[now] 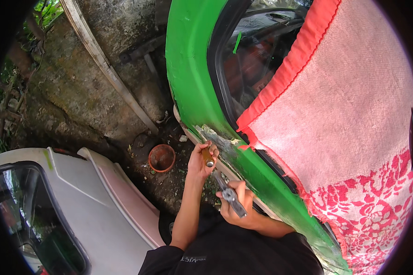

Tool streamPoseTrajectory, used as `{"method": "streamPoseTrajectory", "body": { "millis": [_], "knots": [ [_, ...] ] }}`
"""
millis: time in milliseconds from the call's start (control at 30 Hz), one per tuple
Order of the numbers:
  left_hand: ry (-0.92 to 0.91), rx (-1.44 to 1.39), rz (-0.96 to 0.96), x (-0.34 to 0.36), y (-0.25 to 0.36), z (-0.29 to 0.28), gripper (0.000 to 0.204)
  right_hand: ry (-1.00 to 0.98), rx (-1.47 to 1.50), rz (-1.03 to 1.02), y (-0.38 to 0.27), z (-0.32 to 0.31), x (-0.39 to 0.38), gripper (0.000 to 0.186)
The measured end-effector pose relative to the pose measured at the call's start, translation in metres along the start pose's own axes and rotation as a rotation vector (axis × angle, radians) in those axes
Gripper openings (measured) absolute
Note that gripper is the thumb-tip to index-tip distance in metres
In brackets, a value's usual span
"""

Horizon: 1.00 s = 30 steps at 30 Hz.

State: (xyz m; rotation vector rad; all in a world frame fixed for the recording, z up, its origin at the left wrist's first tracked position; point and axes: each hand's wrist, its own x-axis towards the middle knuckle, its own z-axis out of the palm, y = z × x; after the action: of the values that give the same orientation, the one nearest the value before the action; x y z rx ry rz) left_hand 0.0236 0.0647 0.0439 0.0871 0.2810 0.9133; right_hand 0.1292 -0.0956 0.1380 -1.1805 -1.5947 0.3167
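My left hand [203,160] is closed around a tool with a brown handle [208,158] and a round metal end cap, like a chisel; its working end is hidden behind my fingers. Just beside it, my right hand [240,204] grips a hammer, whose grey metal head [229,196] points toward the capped handle end. A small gap seems to lie between the two. Beyond my left hand, the green car body [193,78] has a rough, flaking patch [218,140] with bare grey and pale filler showing.
A pink towel with a red border [339,119] drapes over the green car beside its dark window [257,50]. At left stands a white car [96,206]. Between the cars, a terracotta pot [162,158] sits on littered ground, and a long pale strip [108,68] leans by the stained wall.
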Motion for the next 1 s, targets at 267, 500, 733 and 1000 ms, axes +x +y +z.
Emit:
{"method": "streamPoseTrajectory", "body": {
  "millis": [267,500,733,1000],
  "knots": [
    [0.044,-0.176,-0.056,0.005,0.007,-0.066,0.007,0.001,0.021,0.179,0.021,0.007,-0.009,0.029],
    [0.155,0.040,0.005,-0.017,-0.011,-0.047,0.014,-0.188,0.020,0.482,0.030,0.001,0.001,0.020],
    [0.365,0.307,0.150,-0.033,-0.018,-0.027,0.036,-0.225,0.180,0.348,0.039,0.001,-0.002,0.023],
    [0.165,0.330,0.069,-0.050,-0.026,-0.068,0.027,-0.145,0.365,0.669,0.091,0.024,-0.078,0.036]
  ]
}}
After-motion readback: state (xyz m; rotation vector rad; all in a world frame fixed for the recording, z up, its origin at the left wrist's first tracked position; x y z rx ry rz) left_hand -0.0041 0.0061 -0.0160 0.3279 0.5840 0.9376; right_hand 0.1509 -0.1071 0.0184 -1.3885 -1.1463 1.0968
